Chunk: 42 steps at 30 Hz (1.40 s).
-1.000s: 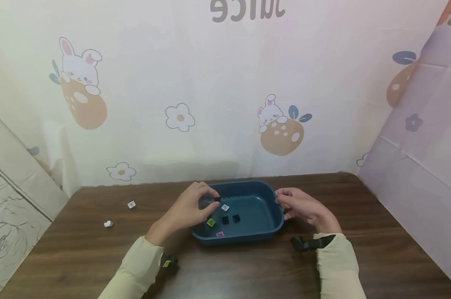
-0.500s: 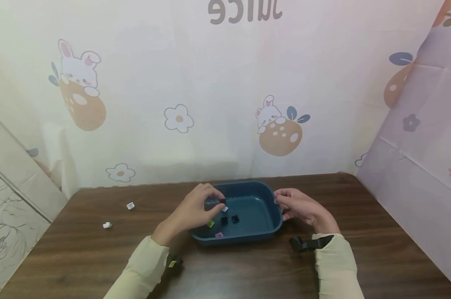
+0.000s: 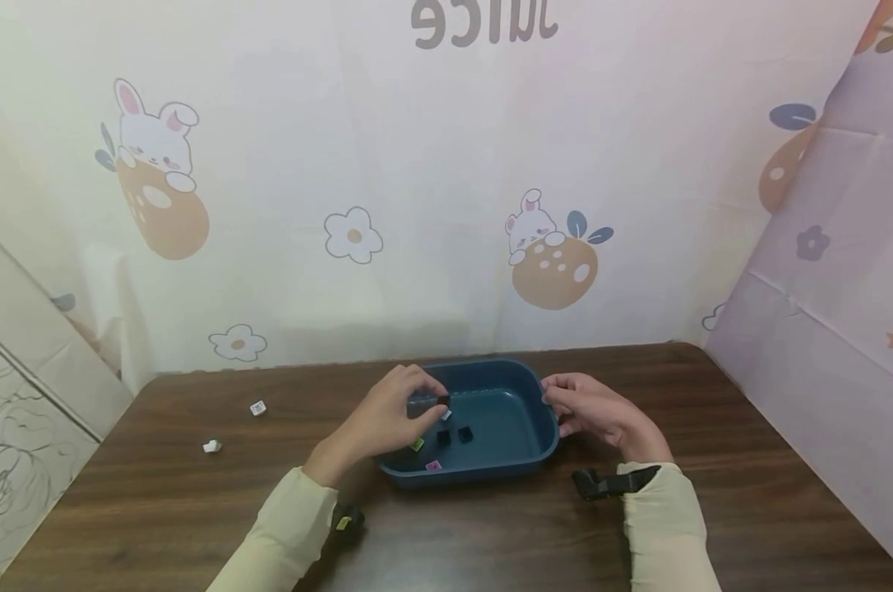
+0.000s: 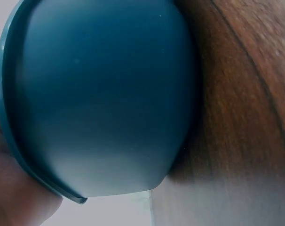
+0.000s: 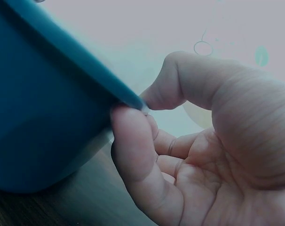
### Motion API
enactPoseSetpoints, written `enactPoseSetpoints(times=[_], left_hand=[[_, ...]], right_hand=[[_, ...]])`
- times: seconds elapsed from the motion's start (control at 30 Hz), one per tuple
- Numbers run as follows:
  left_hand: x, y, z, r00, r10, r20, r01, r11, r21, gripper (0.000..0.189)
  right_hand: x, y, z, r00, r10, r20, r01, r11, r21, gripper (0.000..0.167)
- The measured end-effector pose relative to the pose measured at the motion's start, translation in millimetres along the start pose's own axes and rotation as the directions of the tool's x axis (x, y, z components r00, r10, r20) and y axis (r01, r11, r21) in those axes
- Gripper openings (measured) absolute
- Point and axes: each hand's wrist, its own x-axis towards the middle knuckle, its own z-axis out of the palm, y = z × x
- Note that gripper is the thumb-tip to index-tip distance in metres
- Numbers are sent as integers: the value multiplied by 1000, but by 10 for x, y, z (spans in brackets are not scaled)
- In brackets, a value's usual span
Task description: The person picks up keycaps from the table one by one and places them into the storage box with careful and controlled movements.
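A dark blue rectangular plastic basin [image 3: 506, 423] stands on the wooden table. Above its left part, my left hand [image 3: 387, 415] pinches a small black block [image 3: 442, 400] between thumb and fingers. My right hand [image 3: 602, 413] grips the rim at the basin's right end, thumb above and a bent finger below, as the right wrist view shows. On the basin floor lie two black blocks [image 3: 465, 434], a pink piece [image 3: 433, 465], a green piece [image 3: 418, 444] and a white piece [image 3: 446, 415] partly hidden by my left thumb. The left wrist view shows mostly the basin's outer wall [image 4: 105, 103].
Left of the basin, a white printed cube [image 3: 257, 408] and a small white piece [image 3: 211, 446] lie on the table [image 3: 491, 534]. A patterned cloth [image 3: 432, 164] hangs behind the table's far edge. Black camera mounts [image 3: 613, 483] sit at both wrists.
My left hand has shifted a little to the right with the black block, now over the white piece. My right hand keeps its hold on the rim. The head view has shifted slightly.
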Motion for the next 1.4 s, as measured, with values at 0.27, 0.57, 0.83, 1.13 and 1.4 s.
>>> enactPoseSetpoints(times=[0.27,0.57,0.83,1.13,1.4], left_hand=[[-11,-7,-15,1000,13,-3,-13,1000,-5,25],[-41,13,-80,1000,6,-14,-6,1000,-6,26],[-105,-39,-147,999,-30,-39,31,999,8,24],[-133,-81,-168,998,-63,-30,62,997,-34,25],[-204,-114,-270,994,-78,-81,78,997,-3,26]], right_hand=[[11,-9,6,1000,3,-3,-3,1000,0,36],[8,-44,24,1000,-2,7,2,1000,2,35],[9,-36,28,1000,-4,9,4,1000,2,34],[13,-2,7,1000,4,10,-4,1000,-10,37],[-4,1,7,999,-20,34,20,1000,8,38]])
